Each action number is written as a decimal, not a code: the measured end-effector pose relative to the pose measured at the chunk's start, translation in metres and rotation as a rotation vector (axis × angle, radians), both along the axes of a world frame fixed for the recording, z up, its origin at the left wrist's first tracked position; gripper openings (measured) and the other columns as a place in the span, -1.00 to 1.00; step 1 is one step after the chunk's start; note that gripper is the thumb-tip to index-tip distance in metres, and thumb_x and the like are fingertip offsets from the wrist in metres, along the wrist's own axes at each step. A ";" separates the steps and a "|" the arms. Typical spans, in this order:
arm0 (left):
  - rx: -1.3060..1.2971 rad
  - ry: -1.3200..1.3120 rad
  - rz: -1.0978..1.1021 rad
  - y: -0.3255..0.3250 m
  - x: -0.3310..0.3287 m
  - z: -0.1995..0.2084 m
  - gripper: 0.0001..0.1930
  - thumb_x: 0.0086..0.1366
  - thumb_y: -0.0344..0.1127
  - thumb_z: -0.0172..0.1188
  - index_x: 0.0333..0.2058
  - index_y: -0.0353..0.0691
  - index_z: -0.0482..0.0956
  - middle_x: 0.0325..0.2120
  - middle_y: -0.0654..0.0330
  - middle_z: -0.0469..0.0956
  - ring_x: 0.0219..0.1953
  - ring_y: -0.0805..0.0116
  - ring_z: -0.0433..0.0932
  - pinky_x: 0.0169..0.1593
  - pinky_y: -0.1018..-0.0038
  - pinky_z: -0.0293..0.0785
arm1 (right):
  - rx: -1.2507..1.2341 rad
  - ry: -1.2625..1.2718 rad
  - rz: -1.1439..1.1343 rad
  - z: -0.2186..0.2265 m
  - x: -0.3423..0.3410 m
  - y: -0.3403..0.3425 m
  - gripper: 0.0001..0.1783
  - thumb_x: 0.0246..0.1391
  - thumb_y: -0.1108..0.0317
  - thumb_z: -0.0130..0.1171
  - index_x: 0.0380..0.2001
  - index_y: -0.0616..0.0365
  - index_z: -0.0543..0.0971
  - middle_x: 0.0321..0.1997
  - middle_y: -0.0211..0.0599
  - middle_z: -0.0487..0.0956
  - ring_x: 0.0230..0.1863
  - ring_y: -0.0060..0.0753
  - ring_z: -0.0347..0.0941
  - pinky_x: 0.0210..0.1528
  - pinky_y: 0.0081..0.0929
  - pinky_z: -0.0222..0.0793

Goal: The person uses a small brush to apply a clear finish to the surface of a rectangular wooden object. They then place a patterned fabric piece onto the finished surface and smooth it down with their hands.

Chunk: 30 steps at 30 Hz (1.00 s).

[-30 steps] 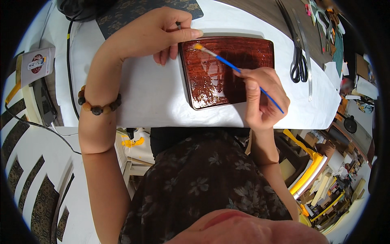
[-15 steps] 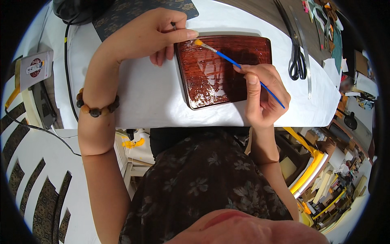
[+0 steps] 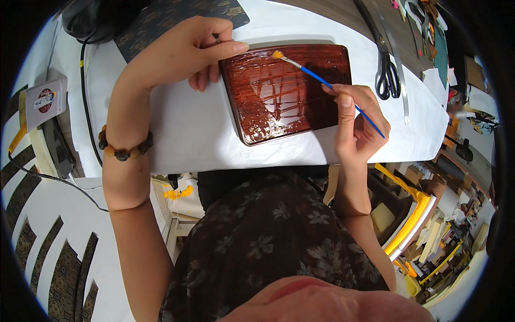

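A reddish-brown wooden tray (image 3: 289,96) with a dark rim lies on white covering, its surface wet and glossy, with streaks crossing the middle. My right hand (image 3: 360,121) pinches a thin blue-handled paintbrush (image 3: 314,75) at the tray's right side. The brush's yellowish bristles touch the surface near the far edge, left of the middle. My left hand (image 3: 206,53) grips the tray's far left corner, thumb along the rim and the other fingers curled below; their tips are partly hidden. A beaded bracelet (image 3: 123,154) circles my left wrist.
Black-handled scissors (image 3: 387,80) and a metal ruler (image 3: 401,91) lie to the right. A dark patterned sheet (image 3: 177,24) is beyond my left hand, beside a black object with a cable (image 3: 83,102). The white-covered table (image 3: 193,145) ends just before my body.
The paintbrush tip has moved rightward along the tray's far edge, away from my left thumb, and my right hand has shifted right with it. My left hand keeps its place at the corner.
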<state>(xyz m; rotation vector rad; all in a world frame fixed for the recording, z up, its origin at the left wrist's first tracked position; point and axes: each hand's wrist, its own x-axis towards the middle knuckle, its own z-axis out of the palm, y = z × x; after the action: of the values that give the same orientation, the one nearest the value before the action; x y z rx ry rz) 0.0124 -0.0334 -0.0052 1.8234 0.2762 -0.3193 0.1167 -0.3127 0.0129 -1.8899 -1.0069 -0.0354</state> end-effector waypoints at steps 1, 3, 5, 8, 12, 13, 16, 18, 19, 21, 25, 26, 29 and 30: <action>0.001 0.004 0.001 0.000 0.000 0.000 -0.64 0.48 -0.07 0.12 -0.47 -0.15 0.41 -0.71 0.25 0.52 -0.73 0.53 0.53 -0.67 0.64 0.41 | -0.004 0.005 -0.017 0.000 0.001 -0.002 -0.92 0.17 0.59 0.21 -0.36 0.36 0.67 -0.39 -0.15 0.71 -0.37 -0.33 0.57 -0.25 -0.50 0.45; 0.003 0.011 0.002 0.000 0.000 -0.001 -0.63 0.48 -0.07 0.12 -0.47 -0.14 0.40 -0.71 0.25 0.52 -0.73 0.52 0.53 -0.67 0.64 0.41 | 0.002 -0.004 -0.031 0.000 0.003 -0.006 -0.91 0.18 0.59 0.21 -0.36 0.37 0.67 -0.38 -0.13 0.70 -0.36 -0.33 0.57 -0.24 -0.50 0.45; 0.014 -0.001 -0.002 -0.001 0.000 -0.001 -0.63 0.48 -0.06 0.11 -0.47 -0.14 0.40 -0.71 0.25 0.52 -0.72 0.53 0.54 -0.67 0.65 0.41 | 0.001 -0.015 -0.039 0.000 0.007 -0.012 -0.91 0.20 0.58 0.20 -0.34 0.37 0.67 -0.38 -0.12 0.70 -0.35 -0.34 0.57 -0.24 -0.51 0.45; -0.001 -0.012 -0.007 0.001 -0.001 -0.002 -0.63 0.48 -0.06 0.11 -0.47 -0.14 0.40 -0.71 0.25 0.52 -0.72 0.53 0.54 -0.67 0.65 0.42 | 0.084 0.062 -0.084 0.002 0.006 -0.018 -0.91 0.20 0.58 0.20 -0.32 0.36 0.67 -0.38 -0.13 0.70 -0.34 -0.35 0.57 -0.23 -0.51 0.46; -0.012 -0.022 -0.026 0.002 0.000 -0.002 -0.64 0.48 -0.06 0.11 -0.46 -0.14 0.40 -0.70 0.26 0.52 -0.72 0.53 0.54 -0.67 0.65 0.42 | 0.110 0.003 0.063 0.004 0.002 -0.012 -0.93 0.18 0.56 0.23 -0.33 0.31 0.67 -0.38 -0.20 0.70 -0.38 -0.42 0.55 -0.25 -0.53 0.45; -0.016 -0.027 -0.030 0.002 0.000 -0.002 -0.64 0.48 -0.06 0.11 -0.46 -0.14 0.40 -0.70 0.26 0.52 -0.72 0.53 0.54 -0.67 0.65 0.42 | 0.126 0.020 0.068 0.004 -0.004 -0.003 -0.95 0.16 0.54 0.25 -0.34 0.29 0.67 -0.38 -0.22 0.70 -0.40 -0.43 0.54 -0.29 -0.54 0.44; -0.028 -0.035 -0.031 0.002 0.000 -0.002 -0.64 0.48 -0.06 0.12 -0.46 -0.14 0.41 -0.70 0.26 0.52 -0.72 0.54 0.54 -0.67 0.65 0.42 | 0.144 -0.001 0.133 -0.002 -0.007 0.011 -0.94 0.16 0.56 0.25 -0.35 0.28 0.68 -0.39 -0.21 0.70 -0.42 -0.41 0.54 -0.34 -0.55 0.43; -0.037 -0.035 -0.024 0.002 -0.001 -0.002 -0.64 0.48 -0.06 0.12 -0.46 -0.14 0.41 -0.70 0.27 0.52 -0.72 0.54 0.53 -0.67 0.65 0.42 | 0.114 0.030 0.105 -0.002 -0.007 0.013 -0.94 0.16 0.57 0.24 -0.35 0.29 0.68 -0.40 -0.21 0.70 -0.43 -0.42 0.54 -0.34 -0.56 0.43; -0.037 -0.036 -0.022 0.002 -0.001 -0.002 -0.65 0.48 -0.06 0.12 -0.46 -0.14 0.42 -0.70 0.27 0.52 -0.72 0.54 0.53 -0.67 0.65 0.42 | 0.098 0.045 0.092 -0.002 -0.007 0.013 -0.94 0.16 0.57 0.24 -0.35 0.29 0.68 -0.40 -0.21 0.70 -0.43 -0.42 0.53 -0.34 -0.56 0.43; -0.037 -0.038 -0.019 0.001 -0.001 -0.003 -0.65 0.48 -0.06 0.12 -0.45 -0.14 0.42 -0.70 0.27 0.52 -0.72 0.55 0.53 -0.67 0.65 0.42 | 0.113 0.026 0.076 -0.006 -0.003 0.011 -0.94 0.17 0.56 0.24 -0.35 0.29 0.69 -0.40 -0.22 0.70 -0.44 -0.42 0.53 -0.34 -0.57 0.42; -0.035 -0.029 -0.016 0.002 -0.001 -0.003 -0.65 0.48 -0.07 0.12 -0.45 -0.13 0.42 -0.70 0.28 0.52 -0.72 0.55 0.53 -0.67 0.66 0.42 | 0.120 0.041 0.023 -0.008 -0.002 0.009 -0.93 0.17 0.55 0.24 -0.35 0.29 0.69 -0.41 -0.23 0.70 -0.43 -0.42 0.54 -0.34 -0.58 0.41; -0.036 -0.036 -0.018 0.002 -0.002 -0.004 -0.65 0.48 -0.07 0.12 -0.45 -0.14 0.42 -0.70 0.28 0.52 -0.72 0.55 0.53 -0.67 0.66 0.41 | 0.115 0.039 0.018 -0.008 -0.002 0.008 -0.93 0.18 0.55 0.24 -0.35 0.29 0.69 -0.41 -0.23 0.70 -0.43 -0.43 0.54 -0.34 -0.58 0.41; -0.041 -0.039 -0.024 0.002 0.000 -0.004 -0.66 0.48 -0.07 0.12 -0.45 -0.14 0.42 -0.70 0.28 0.52 -0.73 0.55 0.53 -0.67 0.66 0.41 | 0.096 0.027 0.003 -0.007 -0.001 0.006 -0.93 0.18 0.55 0.23 -0.34 0.30 0.69 -0.41 -0.23 0.70 -0.42 -0.43 0.54 -0.33 -0.58 0.42; -0.041 -0.035 -0.023 0.002 0.000 -0.003 -0.66 0.48 -0.07 0.12 -0.44 -0.14 0.42 -0.70 0.28 0.52 -0.73 0.55 0.53 -0.67 0.66 0.41 | 0.090 0.025 0.002 -0.006 0.000 0.005 -0.92 0.18 0.55 0.23 -0.34 0.30 0.69 -0.41 -0.23 0.70 -0.42 -0.42 0.54 -0.32 -0.58 0.42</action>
<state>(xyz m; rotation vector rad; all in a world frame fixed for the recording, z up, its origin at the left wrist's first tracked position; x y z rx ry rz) 0.0119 -0.0314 -0.0086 1.7914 0.2223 -0.3065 0.1167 -0.3074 0.0070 -1.8034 -0.9745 -0.0551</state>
